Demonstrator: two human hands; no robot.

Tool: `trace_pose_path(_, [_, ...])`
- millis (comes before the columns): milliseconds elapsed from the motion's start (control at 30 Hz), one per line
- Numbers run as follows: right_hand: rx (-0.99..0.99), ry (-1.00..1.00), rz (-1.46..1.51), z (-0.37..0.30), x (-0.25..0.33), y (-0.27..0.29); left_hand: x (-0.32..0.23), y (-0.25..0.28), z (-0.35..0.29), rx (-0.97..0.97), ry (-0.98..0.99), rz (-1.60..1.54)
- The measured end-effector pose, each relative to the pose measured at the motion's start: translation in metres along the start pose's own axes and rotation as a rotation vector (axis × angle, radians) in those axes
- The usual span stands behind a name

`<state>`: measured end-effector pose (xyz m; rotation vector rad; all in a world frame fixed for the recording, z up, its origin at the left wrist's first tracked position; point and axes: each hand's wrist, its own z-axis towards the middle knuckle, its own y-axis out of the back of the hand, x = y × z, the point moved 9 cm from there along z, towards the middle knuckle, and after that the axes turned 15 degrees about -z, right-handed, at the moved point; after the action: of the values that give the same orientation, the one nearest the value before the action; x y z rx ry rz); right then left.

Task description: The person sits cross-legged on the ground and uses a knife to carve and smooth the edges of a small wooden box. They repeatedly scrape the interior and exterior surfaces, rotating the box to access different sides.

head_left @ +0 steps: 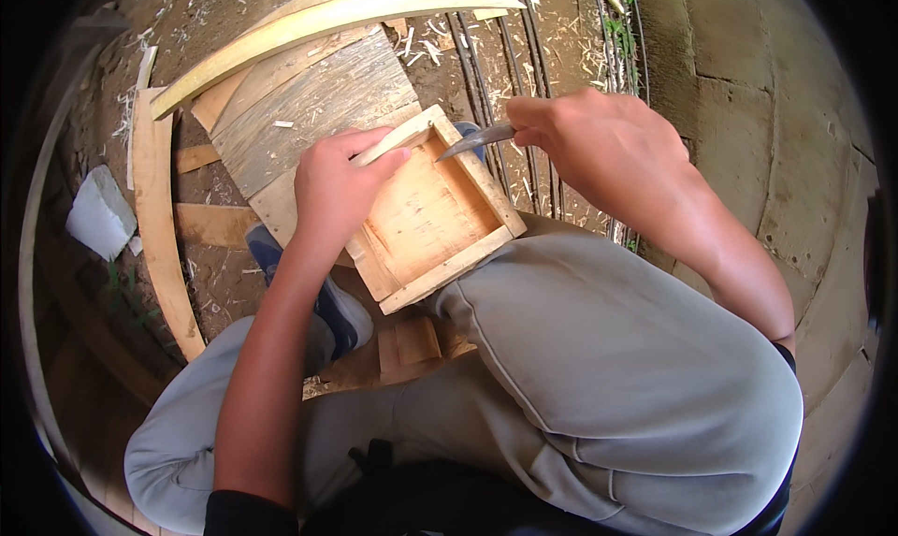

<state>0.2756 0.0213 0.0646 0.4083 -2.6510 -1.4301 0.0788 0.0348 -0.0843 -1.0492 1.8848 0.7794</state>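
My left hand (pixel 341 181) is closed on the upper left wall of a shallow wooden box (pixel 426 223), its thumb over the rim. The box is tilted, its open side facing up, and one lower corner is by my right knee. In my right hand (pixel 599 138) is a pointed grey metal blade (pixel 477 141), knife-like, with its handle hidden by the fingers. Its tip reaches over the box's upper right wall and points into the inside corner area. I cannot tell whether the tip touches the wood.
Beyond the box lies a weathered board (pixel 318 106), with a long curved wooden strip (pixel 346 26) across it. Another strip (pixel 159 218) and a pale block (pixel 101 213) are at left. Dark rods (pixel 510 59) run along the shavings-strewn ground. Stone paving (pixel 734 124) is at right.
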Motion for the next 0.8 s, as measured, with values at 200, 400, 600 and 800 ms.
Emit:
trace_pose_path(200, [0.107, -0.069, 0.010, 0.003, 0.001, 0.000, -0.006, 0.000, -0.002, 0.020, 0.007, 0.024])
trace_pose_path(400, [0.165, -0.233, -0.011, 0.009, -0.009, 0.001, -0.007, -0.001, -0.002, 0.018, 0.003, 0.039])
trace_pose_path(600, [0.246, -0.302, 0.056, 0.014, -0.010, 0.002, -0.002, 0.002, 0.000, 0.020, -0.001, 0.076])
trace_pose_path(800, [0.213, -0.349, 0.048, 0.004, -0.007, 0.003, -0.002, 0.004, 0.008, 0.340, 0.069, -0.010])
